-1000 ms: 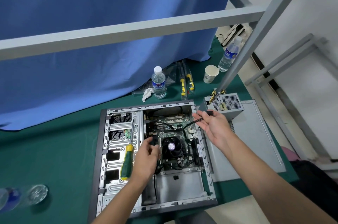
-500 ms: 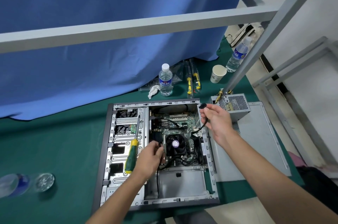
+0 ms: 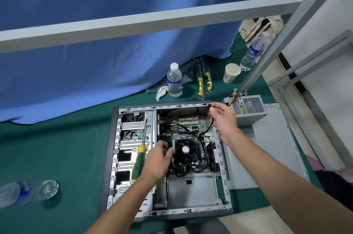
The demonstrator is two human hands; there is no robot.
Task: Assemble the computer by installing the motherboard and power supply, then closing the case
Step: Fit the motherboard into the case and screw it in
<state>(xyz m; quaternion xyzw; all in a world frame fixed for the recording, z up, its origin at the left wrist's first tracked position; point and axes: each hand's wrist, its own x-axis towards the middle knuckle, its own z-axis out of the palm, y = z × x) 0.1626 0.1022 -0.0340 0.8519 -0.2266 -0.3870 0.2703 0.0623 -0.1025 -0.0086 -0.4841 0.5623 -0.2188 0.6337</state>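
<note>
- Case point(image 3: 112, 157) lies open on its side on the green bench point(image 3: 66, 148), with the motherboard point(image 3: 183, 128) seated inside and its black CPU fan point(image 3: 185, 149) facing up.
- Right hand point(image 3: 223, 119) pinches a black cable point(image 3: 209, 128) by its connector at the case's far right corner; the cable runs down to the board.
- Left hand point(image 3: 158, 161) reaches in beside the fan, fingers curled on something dark; what its grip holds I cannot tell.
- Green-and-yellow screwdriver point(image 3: 139, 161) rests on the drive bays, just left of that hand.
- Power supply point(image 3: 248, 109) sits outside the case, on the grey side panel point(image 3: 267, 157) to the right.
- Beyond the case: a water bottle point(image 3: 174, 81), crumpled tissue point(image 3: 161, 91), bagged yellow-handled tools point(image 3: 204, 81), a paper cup point(image 3: 231, 72), a second bottle point(image 3: 252, 52).
- Grey frame bar point(image 3: 133, 22) crosses overhead before the blue curtain point(image 3: 95, 52).
</note>
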